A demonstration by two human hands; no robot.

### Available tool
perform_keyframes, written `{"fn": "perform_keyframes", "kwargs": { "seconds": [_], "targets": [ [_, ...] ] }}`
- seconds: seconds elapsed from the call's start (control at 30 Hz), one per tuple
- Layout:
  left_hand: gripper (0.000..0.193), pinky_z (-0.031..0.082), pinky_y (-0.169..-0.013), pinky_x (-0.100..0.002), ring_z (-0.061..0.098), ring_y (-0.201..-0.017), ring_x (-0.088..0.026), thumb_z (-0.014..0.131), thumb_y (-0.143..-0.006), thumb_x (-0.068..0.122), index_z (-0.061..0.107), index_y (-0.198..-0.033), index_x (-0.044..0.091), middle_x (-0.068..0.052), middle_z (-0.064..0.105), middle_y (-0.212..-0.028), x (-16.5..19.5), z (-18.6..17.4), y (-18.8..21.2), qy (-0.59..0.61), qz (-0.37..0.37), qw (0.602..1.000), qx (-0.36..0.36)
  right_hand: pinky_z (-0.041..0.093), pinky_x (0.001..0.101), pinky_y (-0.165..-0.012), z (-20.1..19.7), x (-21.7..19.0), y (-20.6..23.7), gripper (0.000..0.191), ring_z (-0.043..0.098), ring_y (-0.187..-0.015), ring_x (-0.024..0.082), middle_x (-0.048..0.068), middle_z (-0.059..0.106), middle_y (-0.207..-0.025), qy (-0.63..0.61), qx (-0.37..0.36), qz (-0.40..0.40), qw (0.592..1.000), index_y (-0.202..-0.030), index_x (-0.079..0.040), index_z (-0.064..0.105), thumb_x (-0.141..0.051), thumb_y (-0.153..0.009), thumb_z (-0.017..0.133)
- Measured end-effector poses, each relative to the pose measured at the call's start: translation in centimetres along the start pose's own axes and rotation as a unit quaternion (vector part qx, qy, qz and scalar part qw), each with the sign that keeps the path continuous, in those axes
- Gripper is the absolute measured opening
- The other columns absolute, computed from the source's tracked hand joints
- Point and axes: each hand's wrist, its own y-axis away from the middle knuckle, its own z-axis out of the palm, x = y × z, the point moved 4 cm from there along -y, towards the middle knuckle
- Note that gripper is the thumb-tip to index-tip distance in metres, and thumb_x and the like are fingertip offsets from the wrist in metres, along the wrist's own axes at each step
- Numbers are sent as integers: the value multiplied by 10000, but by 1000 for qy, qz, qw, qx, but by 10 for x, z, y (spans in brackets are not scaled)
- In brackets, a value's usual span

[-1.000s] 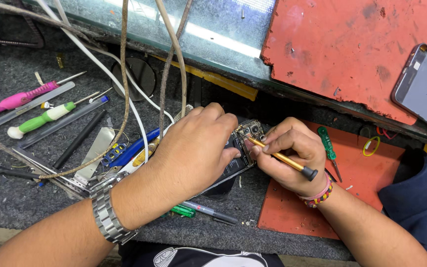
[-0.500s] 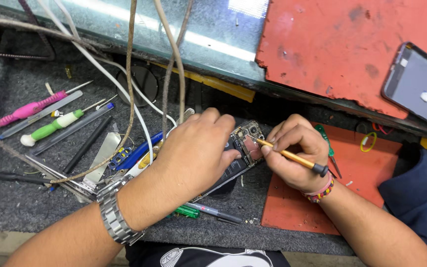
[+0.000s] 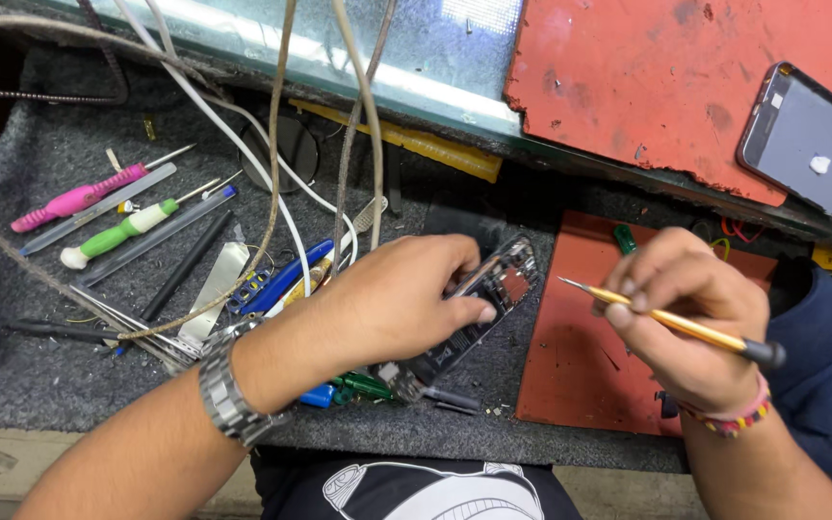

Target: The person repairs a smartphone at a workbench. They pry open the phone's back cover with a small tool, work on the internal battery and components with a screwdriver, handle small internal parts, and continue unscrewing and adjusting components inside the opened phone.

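My left hand [image 3: 392, 308], with a metal watch on the wrist, grips an opened phone body [image 3: 493, 289] and tilts it up off the grey mat [image 3: 40, 366]. Its inner parts face right. My right hand [image 3: 690, 313] holds a thin yellow-handled screwdriver [image 3: 666, 323] like a pen. The tip points left and stands a short gap away from the phone body, above a red mat [image 3: 570, 376].
Pink [image 3: 79, 197] and green [image 3: 122, 231] screwdrivers, flat metal tools, tweezers and blue-handled tools lie on the left of the mat. Cables [image 3: 276, 164] hang across it. A second phone [image 3: 811, 144] rests on a worn red sheet at the top right.
My right hand has pulled the screwdriver back to the right, off the phone body. My left hand has tipped the phone body up and shifted its grip.
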Motion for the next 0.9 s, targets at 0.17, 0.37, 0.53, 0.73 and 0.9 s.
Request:
{"fn": "perform_keyframes", "kwargs": {
  "seconds": [0.17, 0.37, 0.53, 0.73, 0.9],
  "targets": [
    [298, 557, -709, -376, 735, -789, -268, 722, -859, 297, 715, -1016, 44, -130, 768, -854, 2, 9, -10, 155, 57, 984, -72, 616, 352, -767, -6, 1, 8, 101, 701, -815, 207, 71, 601, -968, -116, 61, -28, 991, -947, -27, 608, 28, -911, 685],
    [326, 552, -728, -373, 751, -833, -276, 705, -871, 304, 754, -1079, 58, -147, 769, -917, -2, 14, -19, 83, 115, 989, -43, 580, 461, -1018, 11, -11, -11, 313, 675, -1196, 338, 135, 638, -1277, 209, -73, -78, 972, -1132, -77, 646, -184, -871, 782],
    [381, 568, -744, -381, 759, -881, -285, 738, -861, 326, 726, -1110, 38, -167, 761, -952, -7, 17, -22, 63, 106, 991, -46, 388, 568, -1161, 46, -12, -20, 674, 524, -1367, 397, 143, 588, -1377, 336, -242, -145, 899, -1275, -102, 658, -300, -678, 901],
    [479, 584, -750, -369, 770, -869, -256, 764, -812, 241, 666, -1232, 35, -141, 778, -970, -7, 12, -20, 71, 81, 993, -39, 444, 545, -1122, 51, -6, -27, 508, 592, -1268, 380, 126, 617, -1293, 373, -254, -136, 882, -1114, -104, 672, -150, -655, 886],
    [530, 600, -739, -355, 770, -822, -237, 730, -830, 179, 602, -1324, 36, -121, 751, -1062, -6, -16, -16, 32, 78, 994, 73, 479, 512, -1023, 47, -3, -34, 436, 595, -1197, 418, 163, 608, -1262, 381, -238, -106, 887, -922, -86, 642, -188, -580, 892]
  ]
}}
